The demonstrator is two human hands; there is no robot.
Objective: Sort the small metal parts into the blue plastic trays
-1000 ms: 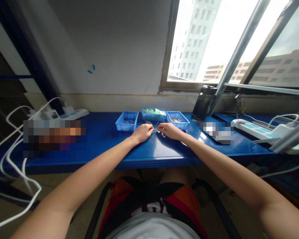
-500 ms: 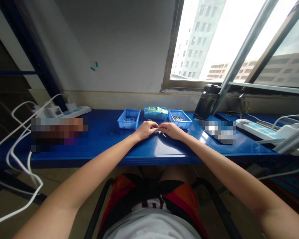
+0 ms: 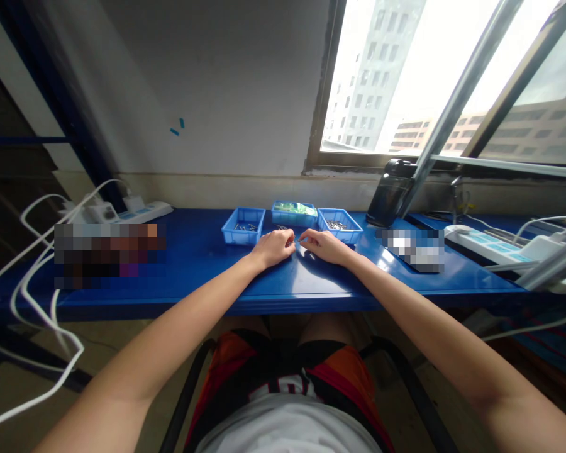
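Note:
My left hand (image 3: 273, 248) rests low over the blue table, its fingers curled together; what they hold, if anything, is hidden. Just across a small gap, my right hand (image 3: 326, 246) has thumb and fingertips drawn into a pinch, with any small piece there too tiny to name. Beyond the left hand stands a blue bin (image 3: 241, 237) with thin metal pieces (image 3: 246, 227). Another blue bin (image 3: 344, 235), behind the right hand, contains more small metal parts (image 3: 336, 224). Between them at the back, a third bin (image 3: 290, 219) carries green plastic packets (image 3: 296, 209).
A dark bottle (image 3: 390, 194) stands at the back right under the window. Power strips lie at the right (image 3: 481, 246) and left (image 3: 146, 211), with white cables (image 3: 23, 292) hanging over the left table edge. Blurred-out objects lie on both sides of the blue table (image 3: 193, 277).
My fingertips were together over the table; now the hands are slightly apart. The left fingers have curled inward. The bins stay in place.

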